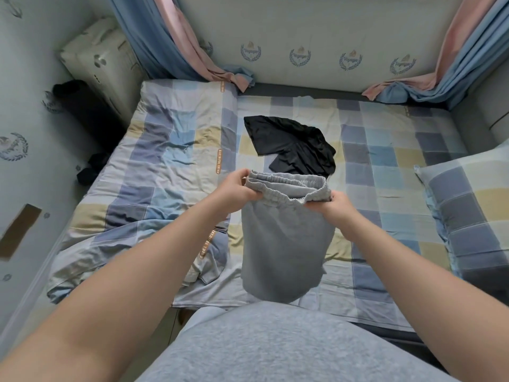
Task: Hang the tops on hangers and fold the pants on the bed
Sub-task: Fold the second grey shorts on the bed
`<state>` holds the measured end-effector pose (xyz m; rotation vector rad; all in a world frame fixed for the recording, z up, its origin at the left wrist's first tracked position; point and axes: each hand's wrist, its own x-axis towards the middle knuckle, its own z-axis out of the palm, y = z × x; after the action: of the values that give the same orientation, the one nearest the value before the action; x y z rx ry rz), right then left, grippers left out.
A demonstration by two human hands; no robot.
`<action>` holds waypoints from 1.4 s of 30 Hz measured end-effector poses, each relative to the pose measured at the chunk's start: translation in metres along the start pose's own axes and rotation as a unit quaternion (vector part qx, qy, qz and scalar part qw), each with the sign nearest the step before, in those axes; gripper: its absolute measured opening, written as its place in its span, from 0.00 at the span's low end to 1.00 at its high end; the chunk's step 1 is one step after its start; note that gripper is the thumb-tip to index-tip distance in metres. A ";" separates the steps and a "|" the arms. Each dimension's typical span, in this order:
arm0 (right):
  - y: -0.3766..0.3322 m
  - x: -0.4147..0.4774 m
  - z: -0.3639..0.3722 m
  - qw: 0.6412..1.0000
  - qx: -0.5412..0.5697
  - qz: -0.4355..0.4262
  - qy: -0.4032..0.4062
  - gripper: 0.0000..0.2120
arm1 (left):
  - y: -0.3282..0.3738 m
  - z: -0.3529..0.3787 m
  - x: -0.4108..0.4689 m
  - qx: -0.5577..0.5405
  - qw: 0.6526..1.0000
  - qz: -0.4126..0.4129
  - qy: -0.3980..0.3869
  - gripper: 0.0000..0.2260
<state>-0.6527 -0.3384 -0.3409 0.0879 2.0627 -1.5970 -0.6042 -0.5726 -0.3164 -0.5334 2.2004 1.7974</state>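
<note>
Wall point(316, 28): we see it pale, crest-printed, across the top.
Curtains point(165, 42): blue and pink, both upper corners.
Pillow point(468, 205): checked, right edge.

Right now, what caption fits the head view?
Left hand and right hand hold grey pants by waistband over the bed.

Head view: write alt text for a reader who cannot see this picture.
The left hand and right hand hold grey pants by the elastic waistband above a checked bed, the fabric hanging down. A crumpled black garment lies on the bed beyond them.
</note>
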 end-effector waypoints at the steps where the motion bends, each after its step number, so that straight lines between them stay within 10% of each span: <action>1: -0.005 0.003 -0.001 1.000 -0.001 -0.011 0.007 0.11 | 0.002 0.001 0.003 0.021 1.000 0.015 0.012 0.13; 12: -0.011 0.016 -0.004 0.993 -0.056 -0.102 0.010 0.19 | -0.006 -0.003 0.008 0.213 0.962 0.153 0.082 0.07; 19: 0.138 0.051 0.018 0.979 -0.197 0.053 -0.015 0.31 | -0.110 0.019 0.011 0.268 0.963 -0.013 0.026 0.13; 26: 0.264 0.008 0.085 0.921 -0.336 0.190 -0.056 0.16 | -0.277 0.061 -0.006 0.307 0.931 -0.179 -0.082 0.17; 36: 0.401 -0.055 0.119 0.869 -0.275 0.370 -0.178 0.26 | -0.410 0.096 -0.038 0.366 0.829 -0.307 -0.289 0.06; 42: 0.417 -0.020 0.108 0.899 -0.190 0.367 -0.146 0.22 | -0.453 0.094 0.017 0.250 0.867 -0.339 -0.267 0.25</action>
<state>-0.4470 -0.3069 -0.7184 0.4067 1.7540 -0.6889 -0.4273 -0.5605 -0.7444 -0.5144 1.6778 0.8281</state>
